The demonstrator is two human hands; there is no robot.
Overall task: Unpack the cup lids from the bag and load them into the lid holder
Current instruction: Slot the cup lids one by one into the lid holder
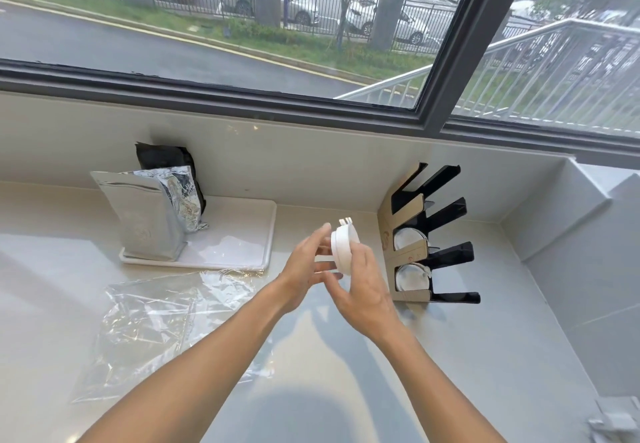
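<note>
A small stack of white cup lids is held on edge above the pale countertop, just past the middle of the view, with both bare forearms reaching in from six o'clock and converging toward it. The right hand is closed around the stack from below and from the three o'clock side, its back turned toward the camera, its thumb laid along the near edge and its fingers wrapped behind. The left hand is brought in from nine o'clock with the palm facing the lids; its fingers are spread and only lightly curled, the fingertips resting against the stack's flat face rather than clamped round it. At three o'clock from the hands, close by, the lid holder is stood near the corner of the counter, a cardboard-fronted rack with black dividers; white lids are seen already in its two nearer compartments, while the farthest one appears unfilled. The clear plastic bag is spread flat and crumpled on the counter at eight o'clock from the hands, well apart from them. At ten o'clock a white tray is set against the back wall, with a silver foil pouch and a black pouch stood upright on its left part
</note>
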